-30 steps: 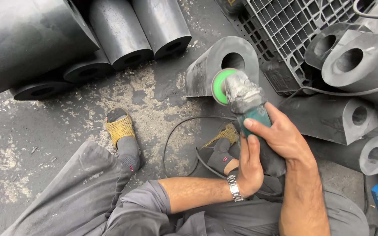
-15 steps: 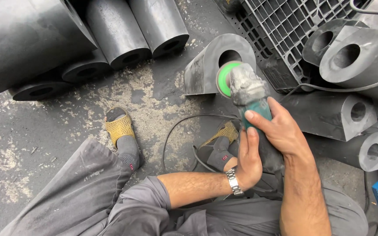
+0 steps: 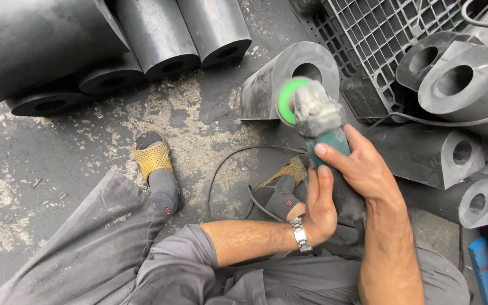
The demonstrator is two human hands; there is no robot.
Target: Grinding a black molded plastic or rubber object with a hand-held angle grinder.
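Note:
Both of my hands grip a dust-covered angle grinder (image 3: pixel 318 120) with a teal body and a green disc (image 3: pixel 287 100). My right hand (image 3: pixel 358 167) wraps the body from the right. My left hand (image 3: pixel 319 204), with a metal wristwatch, clasps it from below. The disc sits against the face of a black rubber block (image 3: pixel 280 76) with a round hole, which lies on the floor in front of me.
Black rubber cylinders (image 3: pixel 159 39) lie at the top left. More holed black blocks (image 3: pixel 453 73) are stacked at the right beside a grey plastic pallet (image 3: pixel 385 28). A black cable (image 3: pixel 227 169) loops on the dusty floor between my feet in yellow sandals (image 3: pixel 152 158).
The grinder and both hands have shifted slightly up and left towards the block's hole. The view has tilted a little.

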